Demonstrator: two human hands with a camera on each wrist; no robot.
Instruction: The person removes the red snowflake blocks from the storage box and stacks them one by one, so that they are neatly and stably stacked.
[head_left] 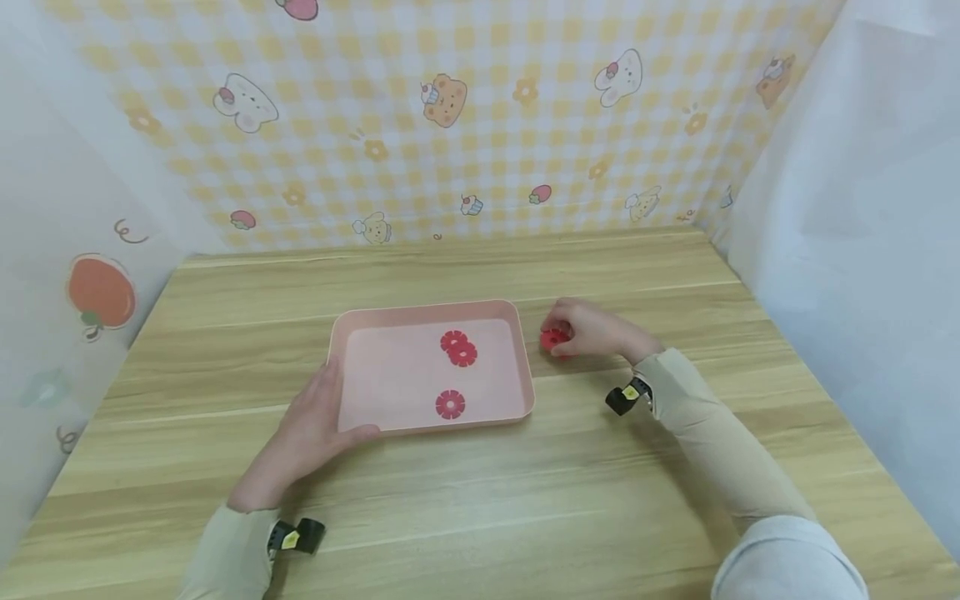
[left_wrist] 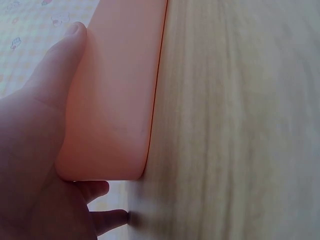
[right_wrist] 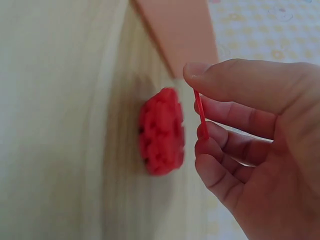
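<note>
My left hand [head_left: 311, 417] rests against the near left corner of a shallow pink tray [head_left: 390, 320]. Its thumb lies along the front wall, and its fairly straight fingers lie along the left side. Just right of the tray, my right hand [head_left: 588, 327] pinches a thin red notched disc [right_wrist: 201, 115] between thumb and fingertips, edge-on in the right wrist view. Close by on the table is a stack of red notched discs [right_wrist: 162, 132]. Inside the tray lie two overlapping red discs [head_left: 462, 354] and a single red disc [head_left: 450, 404] near the front wall.
The wood-grain table [head_left: 480, 517] carries the tray near its middle. A yellow checked backdrop [head_left: 495, 150] with cartoon prints rises behind it, and pale sheets hang at both sides. Each wrist wears a small black camera on a strap.
</note>
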